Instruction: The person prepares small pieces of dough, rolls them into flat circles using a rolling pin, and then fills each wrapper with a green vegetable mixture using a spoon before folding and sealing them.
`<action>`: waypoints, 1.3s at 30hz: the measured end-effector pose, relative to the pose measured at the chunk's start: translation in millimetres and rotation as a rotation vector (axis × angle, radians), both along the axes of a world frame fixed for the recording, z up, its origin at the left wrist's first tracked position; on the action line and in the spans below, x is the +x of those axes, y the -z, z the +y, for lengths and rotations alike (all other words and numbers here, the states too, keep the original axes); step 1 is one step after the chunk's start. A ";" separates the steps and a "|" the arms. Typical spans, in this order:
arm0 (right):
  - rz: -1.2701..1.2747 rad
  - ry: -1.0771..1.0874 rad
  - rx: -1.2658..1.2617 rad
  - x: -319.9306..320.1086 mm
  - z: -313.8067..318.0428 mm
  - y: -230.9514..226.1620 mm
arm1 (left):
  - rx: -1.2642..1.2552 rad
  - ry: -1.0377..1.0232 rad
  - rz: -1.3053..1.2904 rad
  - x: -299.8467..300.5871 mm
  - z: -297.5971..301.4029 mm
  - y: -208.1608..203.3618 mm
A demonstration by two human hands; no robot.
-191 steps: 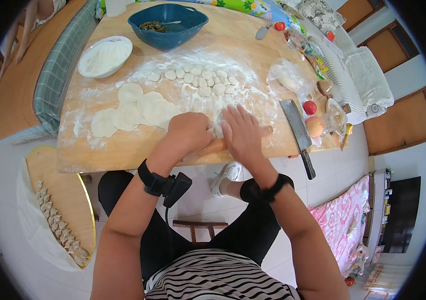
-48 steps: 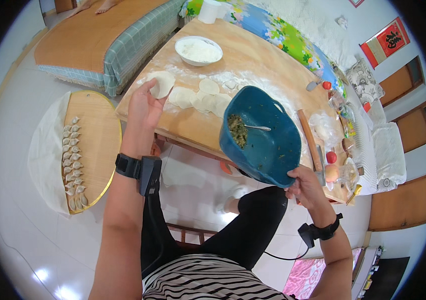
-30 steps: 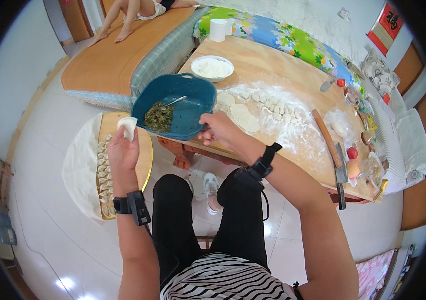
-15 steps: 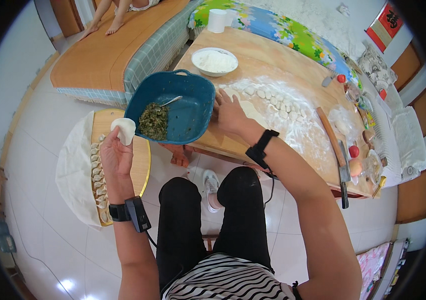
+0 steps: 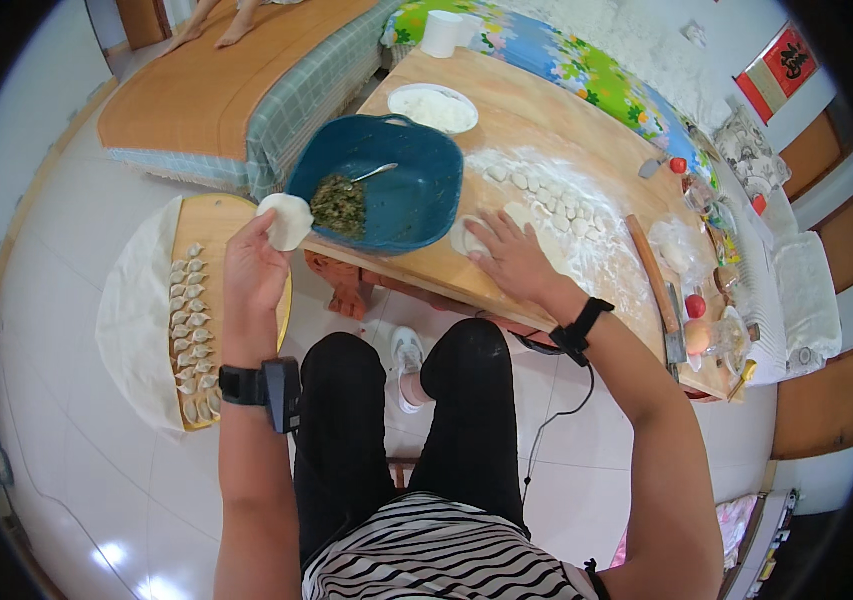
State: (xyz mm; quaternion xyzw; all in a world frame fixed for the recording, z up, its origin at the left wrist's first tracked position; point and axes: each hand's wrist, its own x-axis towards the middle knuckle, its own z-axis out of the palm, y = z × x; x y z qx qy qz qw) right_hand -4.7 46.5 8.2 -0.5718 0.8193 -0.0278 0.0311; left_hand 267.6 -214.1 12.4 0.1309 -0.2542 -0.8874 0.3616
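Observation:
My left hand (image 5: 252, 272) holds a round white dough wrapper (image 5: 285, 220) up beside the blue bowl (image 5: 416, 195). The bowl sits at the near corner of the floured wooden table (image 5: 546, 130) and holds green chopped filling (image 5: 338, 203) with a metal spoon (image 5: 374, 173) in it. My right hand (image 5: 508, 255) rests flat on the table, fingers on a stack of flat wrappers (image 5: 468, 236) right of the bowl. Small dough pieces (image 5: 546, 195) lie scattered in flour beyond it.
A round wooden board (image 5: 208, 225) with rows of folded dumplings (image 5: 186, 330) lies on a cloth on the floor at my left. A white flour bowl (image 5: 433, 106), a rolling pin (image 5: 646, 268), a cleaver (image 5: 672, 340) and tomatoes sit on the table. Another person's bare feet (image 5: 211, 22) rest on a mat far off.
The blue bowl, carried in my right hand earlier, now stands on the table corner. My right hand has let it go and moved right onto the wrappers. My left hand still holds a wrapper.

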 end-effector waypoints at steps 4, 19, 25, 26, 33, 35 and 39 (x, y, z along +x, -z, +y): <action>0.076 0.058 -0.271 -10.4 17.7 -7.0 | 0.052 -0.140 -0.084 -22.4 10.9 -4.5; -0.015 -0.036 0.094 22.2 -170.3 -79.9 | 0.088 -0.137 0.090 -42.1 0.6 -26.2; -0.081 -0.148 0.049 9.3 -166.9 -68.9 | 0.106 -0.084 0.053 -41.1 4.9 -30.4; -0.086 -0.161 -0.004 13.9 -161.9 -74.5 | 0.091 -0.080 0.049 -39.8 2.4 -29.9; -0.156 -0.084 0.020 50.7 -116.6 -99.5 | 0.100 -0.123 0.080 -44.5 -8.1 -14.8; -0.184 -0.081 0.032 55.5 -113.8 -94.7 | 0.102 -0.139 0.074 -46.7 -6.2 -16.5; -0.265 -0.087 -0.041 58.9 -112.0 -86.9 | 0.112 -0.123 0.088 -48.0 -7.4 -15.9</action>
